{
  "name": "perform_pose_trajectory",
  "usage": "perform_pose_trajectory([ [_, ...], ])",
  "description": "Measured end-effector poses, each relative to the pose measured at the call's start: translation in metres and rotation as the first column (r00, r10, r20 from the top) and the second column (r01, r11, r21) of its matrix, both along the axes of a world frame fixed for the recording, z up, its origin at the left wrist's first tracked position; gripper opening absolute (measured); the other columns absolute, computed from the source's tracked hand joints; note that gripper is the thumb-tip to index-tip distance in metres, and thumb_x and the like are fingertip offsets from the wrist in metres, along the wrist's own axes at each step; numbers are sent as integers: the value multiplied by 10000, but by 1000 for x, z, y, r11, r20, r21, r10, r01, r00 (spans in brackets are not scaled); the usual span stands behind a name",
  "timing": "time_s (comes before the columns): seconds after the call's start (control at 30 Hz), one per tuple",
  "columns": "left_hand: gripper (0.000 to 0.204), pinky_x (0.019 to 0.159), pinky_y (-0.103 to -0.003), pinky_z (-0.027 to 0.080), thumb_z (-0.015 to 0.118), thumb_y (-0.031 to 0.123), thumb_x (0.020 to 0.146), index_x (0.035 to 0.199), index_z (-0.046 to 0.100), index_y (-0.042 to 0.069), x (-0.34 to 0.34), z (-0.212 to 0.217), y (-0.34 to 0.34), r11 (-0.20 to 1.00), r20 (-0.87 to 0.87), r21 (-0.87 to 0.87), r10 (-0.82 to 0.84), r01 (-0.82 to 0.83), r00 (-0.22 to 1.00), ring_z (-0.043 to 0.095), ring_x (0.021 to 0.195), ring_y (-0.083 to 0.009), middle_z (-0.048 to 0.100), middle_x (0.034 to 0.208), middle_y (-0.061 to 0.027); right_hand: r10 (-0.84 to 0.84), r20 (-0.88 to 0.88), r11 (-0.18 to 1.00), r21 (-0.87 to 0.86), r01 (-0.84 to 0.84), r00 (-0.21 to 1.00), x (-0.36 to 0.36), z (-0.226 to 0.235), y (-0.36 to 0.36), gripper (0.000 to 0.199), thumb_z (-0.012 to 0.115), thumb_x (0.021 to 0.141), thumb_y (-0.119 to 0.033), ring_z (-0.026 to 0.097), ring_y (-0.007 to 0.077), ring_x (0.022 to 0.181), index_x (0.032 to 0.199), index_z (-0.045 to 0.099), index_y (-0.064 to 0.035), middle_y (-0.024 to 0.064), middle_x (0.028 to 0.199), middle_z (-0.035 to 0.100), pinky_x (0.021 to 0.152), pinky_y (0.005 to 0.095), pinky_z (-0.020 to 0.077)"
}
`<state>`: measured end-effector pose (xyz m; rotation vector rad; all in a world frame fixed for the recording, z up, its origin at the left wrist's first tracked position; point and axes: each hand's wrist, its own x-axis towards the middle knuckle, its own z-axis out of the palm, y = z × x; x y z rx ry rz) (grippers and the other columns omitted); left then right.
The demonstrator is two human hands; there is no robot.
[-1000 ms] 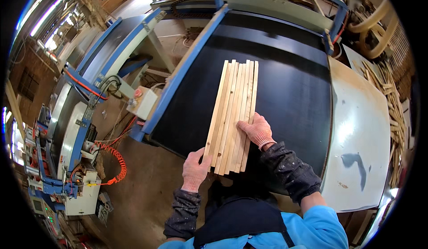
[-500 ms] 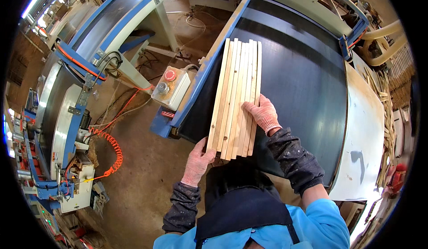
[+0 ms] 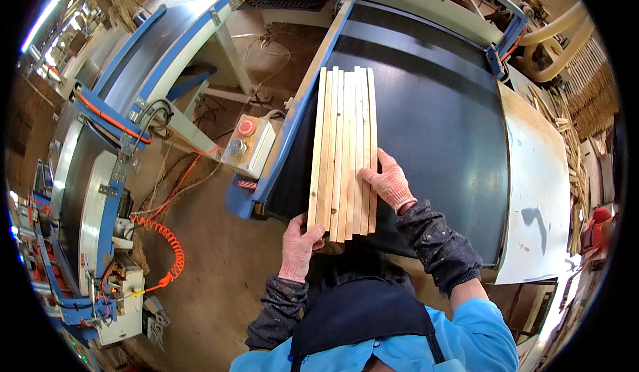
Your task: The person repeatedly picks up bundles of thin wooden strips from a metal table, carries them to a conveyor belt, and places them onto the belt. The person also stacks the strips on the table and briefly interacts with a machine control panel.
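Observation:
Several pale wooden strips (image 3: pixel 344 152) lie side by side, lengthwise, over the left part of a dark conveyor belt (image 3: pixel 432 139). Their near ends are uneven and stick out past the belt's near edge. My left hand (image 3: pixel 300 244), in a pinkish work glove, grips the near left corner of the bundle, thumb on top and fingers partly hidden below. On the right side my right hand (image 3: pixel 389 182), gloved alike, holds the bundle's edge, its thumb over the strips and its fingers along the outer strip. Some knots show in the wood.
Left of the belt a control box (image 3: pixel 250 147) with a red button sits by the blue frame rail (image 3: pixel 303 99). A white board (image 3: pixel 536 192) lies to the right, loose strips beyond it. Another curved conveyor (image 3: pixel 156 46) and an orange coiled hose (image 3: pixel 174 252) are at left.
The view has shifted slightly. Both hands keep their hold on the strips, and the strips sit a little more upright in the picture, their near ends still uneven.

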<state>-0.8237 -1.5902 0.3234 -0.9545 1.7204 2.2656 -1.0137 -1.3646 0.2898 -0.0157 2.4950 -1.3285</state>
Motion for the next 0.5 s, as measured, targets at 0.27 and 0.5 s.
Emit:
perform_pose_trajectory([
  [0.27,605,708,-291,621,710,310,1028,1529,578,-2,-1,33,-24,996,-145,-55,-74,67,987,702,869,-120,712,1171,-55,241,99,941,-268,-207,966,41,64,-60,929,723,1077,-430,770,260,1056,1742,257,21,297,1447,678,728,359,684],
  [0.5,575,870,-312,604,616,379,1115,1553,580,8,-5,41,-26,999,-192,-36,-26,19,981,695,1111,-141,710,1333,-56,156,323,917,-398,-16,934,47,88,-107,1104,849,966,-437,743,352,1128,1727,232,73,299,1365,698,948,401,628],
])
